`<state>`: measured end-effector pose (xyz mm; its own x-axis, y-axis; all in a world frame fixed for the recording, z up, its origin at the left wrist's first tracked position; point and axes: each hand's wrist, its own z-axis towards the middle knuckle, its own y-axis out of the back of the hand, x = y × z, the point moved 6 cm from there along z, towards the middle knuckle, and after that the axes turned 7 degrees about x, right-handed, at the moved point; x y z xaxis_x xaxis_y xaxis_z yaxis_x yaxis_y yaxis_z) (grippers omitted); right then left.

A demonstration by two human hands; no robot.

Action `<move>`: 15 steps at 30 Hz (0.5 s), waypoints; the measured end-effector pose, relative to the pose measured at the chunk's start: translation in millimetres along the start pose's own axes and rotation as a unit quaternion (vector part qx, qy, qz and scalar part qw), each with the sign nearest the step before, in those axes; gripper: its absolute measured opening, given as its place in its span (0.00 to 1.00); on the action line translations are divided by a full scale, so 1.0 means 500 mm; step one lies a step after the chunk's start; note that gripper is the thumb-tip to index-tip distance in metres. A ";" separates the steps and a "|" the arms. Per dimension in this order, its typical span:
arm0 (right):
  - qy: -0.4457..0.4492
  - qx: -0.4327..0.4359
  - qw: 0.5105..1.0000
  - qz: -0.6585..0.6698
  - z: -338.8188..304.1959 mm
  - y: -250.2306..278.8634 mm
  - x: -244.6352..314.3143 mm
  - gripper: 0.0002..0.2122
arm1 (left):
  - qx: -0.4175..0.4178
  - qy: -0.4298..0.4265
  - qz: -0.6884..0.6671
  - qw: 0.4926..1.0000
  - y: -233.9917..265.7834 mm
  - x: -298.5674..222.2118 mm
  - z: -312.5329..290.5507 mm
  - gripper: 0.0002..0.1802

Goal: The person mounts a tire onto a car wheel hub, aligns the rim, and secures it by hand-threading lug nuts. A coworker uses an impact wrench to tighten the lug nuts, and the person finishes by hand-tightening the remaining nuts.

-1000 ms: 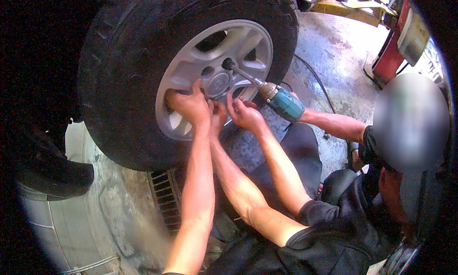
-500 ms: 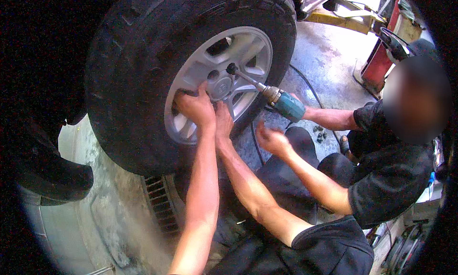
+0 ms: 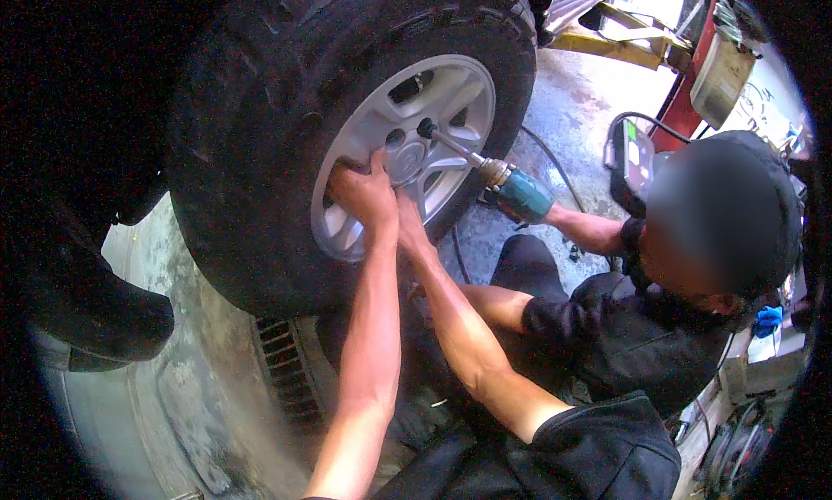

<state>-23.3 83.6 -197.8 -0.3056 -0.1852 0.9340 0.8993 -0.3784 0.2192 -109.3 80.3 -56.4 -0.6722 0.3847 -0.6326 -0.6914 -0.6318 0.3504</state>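
A large tyre (image 3: 260, 153) with a silver alloy wheel (image 3: 368, 129) stands in front of me. My left hand (image 3: 371, 197) is hooked into an opening of the wheel, its fingers curled round a spoke and the thumb or a finger pointing up beside the hub. Just right of it, my right hand (image 3: 409, 221) reaches to the wheel below the centre cap (image 3: 406, 164); its fingers are mostly hidden. A co-worker's hand grips a teal impact wrench (image 3: 523, 195), whose long socket (image 3: 427, 129) sits at a lug hole near the centre cap.
The co-worker (image 3: 641, 327) in black crouches close on my right. A dark hose (image 3: 555, 166) crosses the floor behind the wrench. Below the tyre lies a floor grate (image 3: 284, 353). A yellow lift arm (image 3: 607, 48) and a red post (image 3: 685, 110) stand at the far right.
The co-worker has leaned in toward the wheel, and their free hand has dropped low behind my right forearm. My hands stay at the wheel, with the view slightly shifted.
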 end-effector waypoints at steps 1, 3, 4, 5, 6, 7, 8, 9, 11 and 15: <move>0.020 0.000 1.000 0.005 0.001 0.001 -0.001 0.24 | -0.002 0.003 -0.002 1.000 0.001 0.000 0.000 0.26; 0.013 0.014 1.000 0.014 0.007 0.000 -0.020 0.24 | 0.015 0.034 -0.012 0.999 -0.005 0.007 -0.003 0.26; -0.015 0.027 0.999 0.019 0.012 -0.005 -0.037 0.24 | 0.024 0.030 -0.056 0.998 -0.008 0.010 -0.004 0.26; -0.047 0.036 0.998 0.028 0.015 -0.009 -0.055 0.23 | 0.028 0.035 -0.040 0.998 -0.010 0.013 -0.004 0.26; -0.037 0.027 0.999 0.028 0.020 -0.012 -0.061 0.20 | 0.032 0.041 -0.030 0.998 -0.012 0.016 -0.005 0.26; 0.000 0.021 0.999 0.035 0.023 -0.015 -0.063 0.20 | 0.035 0.049 -0.019 0.998 -0.017 0.022 -0.008 0.26; 0.006 0.016 0.999 0.038 0.024 -0.017 -0.067 0.20 | 0.018 0.027 -0.012 0.999 -0.013 0.019 -0.006 0.29; 0.004 0.016 0.999 0.042 0.026 -0.020 -0.076 0.19 | 0.001 0.004 -0.004 1.000 -0.018 0.019 -0.005 0.31; -0.013 0.007 0.998 0.054 0.021 -0.021 -0.082 0.19 | -0.012 -0.011 0.013 1.000 -0.015 0.020 -0.004 0.33; -0.042 -0.052 0.993 0.098 -0.003 -0.014 -0.058 0.18 | -0.016 -0.009 0.019 1.000 -0.019 0.019 -0.003 0.34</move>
<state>-21.0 90.3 -226.8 -0.0967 -0.1895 0.9771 0.9007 -0.4344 0.0049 -108.8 88.9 -66.5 -0.7026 0.3723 -0.6064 -0.6567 -0.6674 0.3512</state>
